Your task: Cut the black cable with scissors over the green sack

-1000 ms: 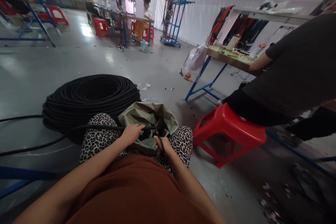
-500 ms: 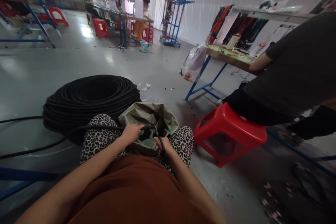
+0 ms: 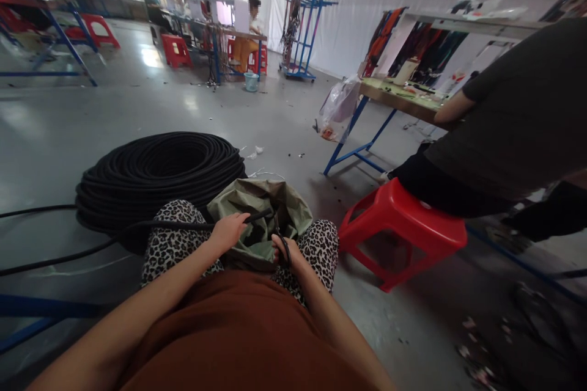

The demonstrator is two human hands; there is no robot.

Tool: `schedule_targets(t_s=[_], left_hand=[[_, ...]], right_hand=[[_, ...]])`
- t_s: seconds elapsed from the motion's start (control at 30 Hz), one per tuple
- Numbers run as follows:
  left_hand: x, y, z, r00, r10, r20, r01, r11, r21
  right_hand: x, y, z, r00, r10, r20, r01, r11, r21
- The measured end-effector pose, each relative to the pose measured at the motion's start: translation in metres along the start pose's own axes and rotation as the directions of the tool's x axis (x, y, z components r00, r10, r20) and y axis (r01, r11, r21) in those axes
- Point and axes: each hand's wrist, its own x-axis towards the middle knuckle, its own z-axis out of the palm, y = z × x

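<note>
My left hand is closed round a thick black cord, whose free end sticks out past my fingers over an olive-green bag. The bag lies open-mouthed between my knees. In my right hand is a pair of scissors with black handles, the blades pointing up beside the cord's end and apart from it. From my left hand the cord runs off to the left across my knee. A big coil of black cord rests on the floor beyond my left knee.
Close on my right a person in a dark shirt sits on a red stool at a workbench. A plastic bag hangs from the bench's corner. Blue metal legs stand at my left. Farther back are a blue rack and seated people.
The scissors have drawn back from the cord's end, and my right hand has turned slightly. The cord's end now tilts upward. My left hand keeps its grip.
</note>
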Motion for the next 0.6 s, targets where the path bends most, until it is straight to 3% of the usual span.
schedule_targets(t_s=[0.6], left_hand=[[-0.0053, 0.0093, -0.0042, 1.0, 0.026, 0.003, -0.026, 1.0, -0.015]], right_hand=[[-0.0039, 0.0, -0.0023, 0.991, -0.084, 0.103, 0.087, 0.996, -0.022]])
